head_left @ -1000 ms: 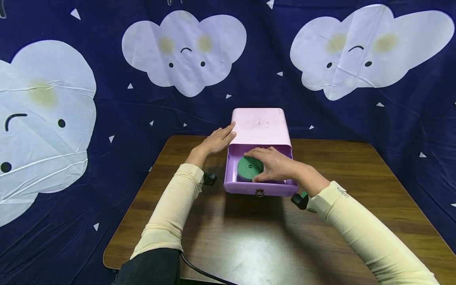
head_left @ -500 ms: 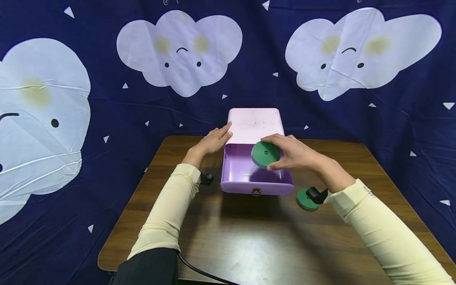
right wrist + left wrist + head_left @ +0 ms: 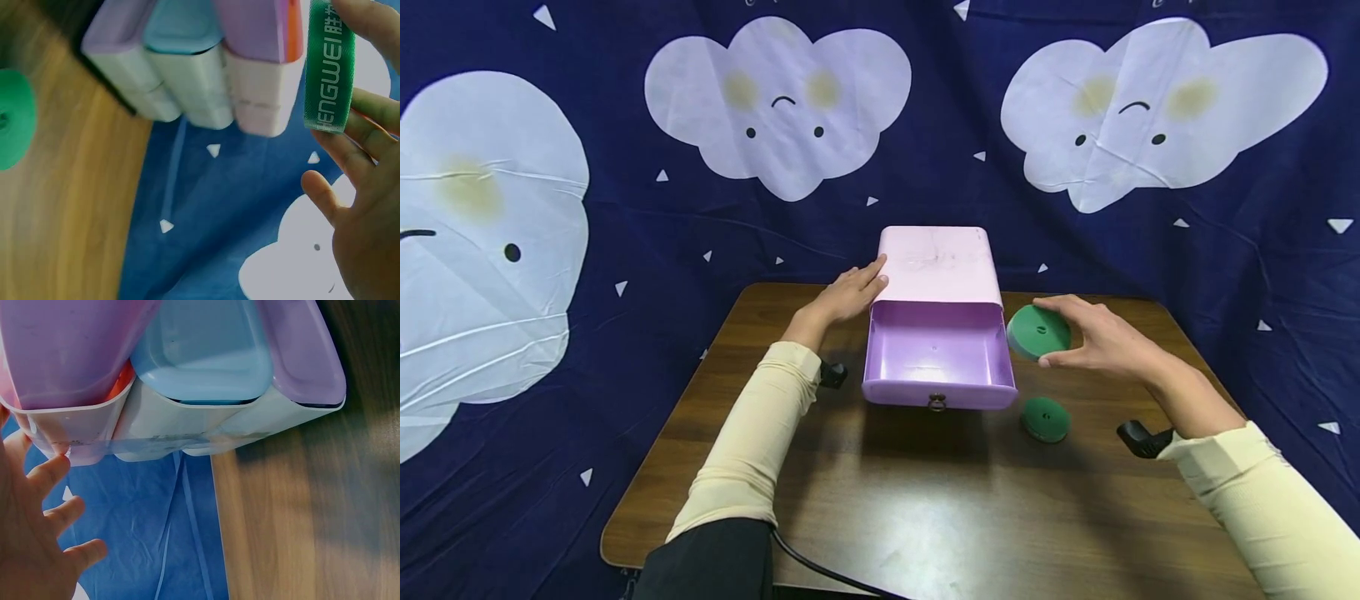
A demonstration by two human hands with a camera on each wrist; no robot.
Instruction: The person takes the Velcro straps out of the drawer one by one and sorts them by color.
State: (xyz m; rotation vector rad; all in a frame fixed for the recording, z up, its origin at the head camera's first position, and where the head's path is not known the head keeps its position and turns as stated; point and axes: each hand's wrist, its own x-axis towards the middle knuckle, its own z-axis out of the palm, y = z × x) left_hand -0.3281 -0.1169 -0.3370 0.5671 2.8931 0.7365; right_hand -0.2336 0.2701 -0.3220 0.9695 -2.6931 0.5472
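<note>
White lettering reading "HENGWEI", followed by Chinese characters (only partly in frame), runs along the edge of a green, woven-looking, disc-shaped roll (image 3: 1039,332) held in the air by a person's right hand (image 3: 1108,337). The grip is clamped on the roll, thumb and fingers at its opposite sides, just right of a pulled-out purple plastic drawer (image 3: 938,393) with a metal ring pull (image 3: 937,402). The left hand (image 3: 848,295), fingers extended and apart, rests against a pale pink plastic box (image 3: 936,262) housing the drawer. A second green disc-shaped roll (image 3: 1045,419) lies on the brown wood-grain surface (image 3: 910,508), near the drawer's front right corner. Behind hangs a navy cloth (image 3: 955,117) printed with white clouds.
</note>
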